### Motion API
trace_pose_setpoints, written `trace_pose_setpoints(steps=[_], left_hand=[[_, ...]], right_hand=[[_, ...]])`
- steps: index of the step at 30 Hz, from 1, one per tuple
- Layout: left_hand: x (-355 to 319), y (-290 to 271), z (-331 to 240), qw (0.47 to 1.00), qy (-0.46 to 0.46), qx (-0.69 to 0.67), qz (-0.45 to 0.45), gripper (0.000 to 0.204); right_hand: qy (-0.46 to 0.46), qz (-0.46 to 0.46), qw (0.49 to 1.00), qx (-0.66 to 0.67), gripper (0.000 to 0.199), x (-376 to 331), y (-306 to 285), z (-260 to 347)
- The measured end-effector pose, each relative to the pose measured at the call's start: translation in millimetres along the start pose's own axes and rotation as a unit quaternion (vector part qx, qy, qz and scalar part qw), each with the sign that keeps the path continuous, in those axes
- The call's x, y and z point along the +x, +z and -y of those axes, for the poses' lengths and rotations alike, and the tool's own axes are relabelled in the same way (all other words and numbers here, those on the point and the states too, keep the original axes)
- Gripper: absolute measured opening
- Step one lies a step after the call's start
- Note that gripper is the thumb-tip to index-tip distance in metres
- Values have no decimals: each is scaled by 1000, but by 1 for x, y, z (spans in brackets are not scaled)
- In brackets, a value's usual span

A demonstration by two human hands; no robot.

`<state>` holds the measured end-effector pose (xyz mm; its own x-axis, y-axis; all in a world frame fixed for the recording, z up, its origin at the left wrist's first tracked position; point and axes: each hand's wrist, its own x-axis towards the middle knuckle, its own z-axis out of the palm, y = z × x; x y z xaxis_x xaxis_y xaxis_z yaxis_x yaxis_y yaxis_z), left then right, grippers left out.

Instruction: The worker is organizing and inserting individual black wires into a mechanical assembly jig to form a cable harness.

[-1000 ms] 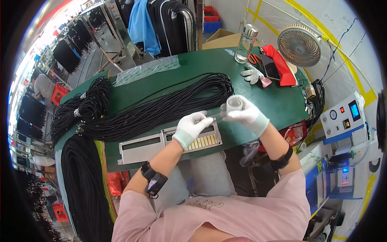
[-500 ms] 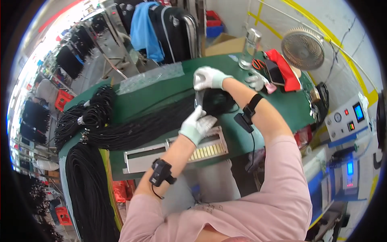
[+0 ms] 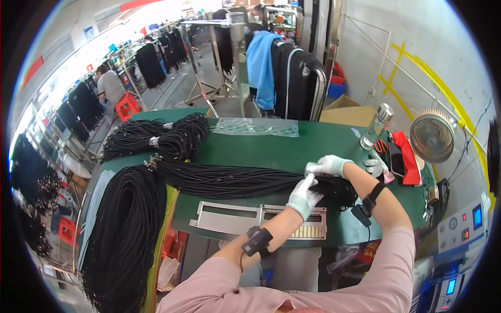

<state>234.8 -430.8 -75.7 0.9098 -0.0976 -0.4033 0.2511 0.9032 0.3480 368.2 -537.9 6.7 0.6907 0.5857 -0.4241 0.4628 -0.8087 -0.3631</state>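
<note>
A long bundle of thin black cords (image 3: pixel 235 180) runs across the green table. Near its right end both of my white-gloved hands come together. My left hand (image 3: pixel 305 197) is closed at the bundle's near side, its thumb raised towards the other hand. Just above and to the right, my right hand (image 3: pixel 331 165) has its fingertips pinched together over the bundle. Whatever sits between those fingertips is too small to make out. Close to my left wrist lies a pale metal frame (image 3: pixel 229 221) with two long openings, one showing a row of cream-coloured blocks.
Tied black cord bundles (image 3: pixel 180 136) lie at the far left, and a thick hank (image 3: pixel 120 229) hangs at the near left. A clear plastic sheet (image 3: pixel 255 127), glass bottle (image 3: pixel 377 128), orange-handled scissors (image 3: pixel 381 146), spare glove (image 3: pixel 373 166) and fan (image 3: pixel 432 136) stand or lie around.
The view has shifted, so the table appears lower and further right. My right hand has come down beside the left; the shiny narrow strip stretched between them is no longer visible.
</note>
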Motion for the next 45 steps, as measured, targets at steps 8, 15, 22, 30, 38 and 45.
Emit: trace_pose_setpoints(steps=[8, 15, 22, 30, 38, 45], left_hand=[[-26, 16, 19, 997, 62, 38, 9, 14], [-27, 13, 23, 993, 102, 46, 28, 9], [-36, 14, 22, 995, 80, 2, 52, 7], [-27, 2, 28, 990, 120, -1, 79, 6], [-27, -1, 18, 987, 83, 1, 137, 12], [-60, 19, -13, 969, -37, 80, 232, 17]], right_hand=[[67, 68, 991, 95, 75, -6, 10, -13], [58, -136, 989, 26, 74, -31, 31, 9], [48, -84, 981, 171, 71, -17, 48, -25], [76, -166, 972, 150, 79, -24, 56, -20], [70, -99, 838, 532, 69, -37, 49, -28], [-173, 63, 888, 422, 37, -49, 32, -69]])
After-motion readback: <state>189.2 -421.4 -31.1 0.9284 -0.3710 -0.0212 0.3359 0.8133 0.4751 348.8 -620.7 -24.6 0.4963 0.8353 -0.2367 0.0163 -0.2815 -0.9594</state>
